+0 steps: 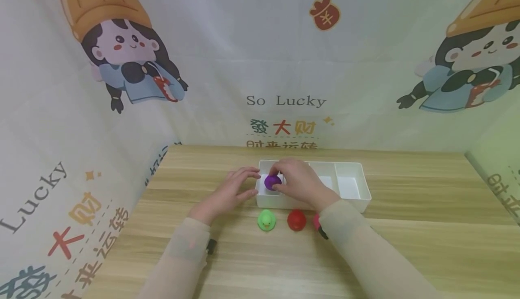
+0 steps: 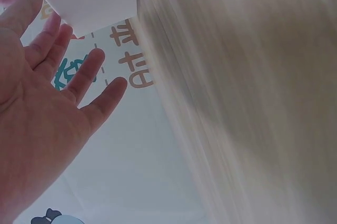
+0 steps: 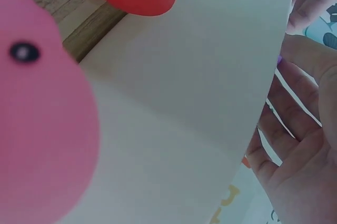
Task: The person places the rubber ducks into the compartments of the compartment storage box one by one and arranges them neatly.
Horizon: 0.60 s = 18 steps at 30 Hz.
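A round purple toy [image 1: 272,182] sits in the leftmost compartment of a white divided box [image 1: 367,198]. Thumb and fingers of my right hand [image 1: 299,181] pinch it from the right and above. My left hand [image 1: 229,193] is at the box's left end, fingers spread and gently bent with nothing between them. In the left wrist view its fingertips come close to the box wall. Just in front of the box are a green rubber duck [image 1: 266,220], a red toy [image 1: 296,220] and a pink toy [image 3: 47,124] with a dark eye, partly hidden by my right sleeve in the head view.
The wooden table [image 1: 418,186] extends on both sides of the box. A printed cloth [image 1: 219,64] hangs behind and along the sides. A small black object [image 1: 211,246] shows beside my left sleeve. Thin dividers split the box into compartments.
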Tool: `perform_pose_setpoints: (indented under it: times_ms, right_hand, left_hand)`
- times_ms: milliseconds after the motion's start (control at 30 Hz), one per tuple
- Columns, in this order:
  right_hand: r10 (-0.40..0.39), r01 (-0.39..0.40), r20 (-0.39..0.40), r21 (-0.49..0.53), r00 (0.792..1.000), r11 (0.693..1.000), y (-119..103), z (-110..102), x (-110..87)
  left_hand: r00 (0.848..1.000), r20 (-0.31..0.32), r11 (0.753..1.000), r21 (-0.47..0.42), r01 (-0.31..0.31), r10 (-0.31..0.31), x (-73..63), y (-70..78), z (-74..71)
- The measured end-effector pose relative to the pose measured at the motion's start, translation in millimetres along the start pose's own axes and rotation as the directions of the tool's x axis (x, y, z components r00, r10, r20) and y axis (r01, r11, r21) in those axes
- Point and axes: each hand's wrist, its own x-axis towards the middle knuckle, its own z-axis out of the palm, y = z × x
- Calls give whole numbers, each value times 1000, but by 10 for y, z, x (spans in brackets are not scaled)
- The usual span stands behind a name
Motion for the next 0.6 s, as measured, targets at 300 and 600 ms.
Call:
perform_pose_setpoints:
  times_ms: [300,600]
  right_hand:
    - [-7,7,-2,-21,1000,1000,36,85,68]
    - [23,-21,23,-58,999,998,62,130,117]
  left_hand:
    - [1000,-6,1000,2,-4,4,-7,3,-6]
    - [1000,-16,1000,17,-18,18,-4,1,6]
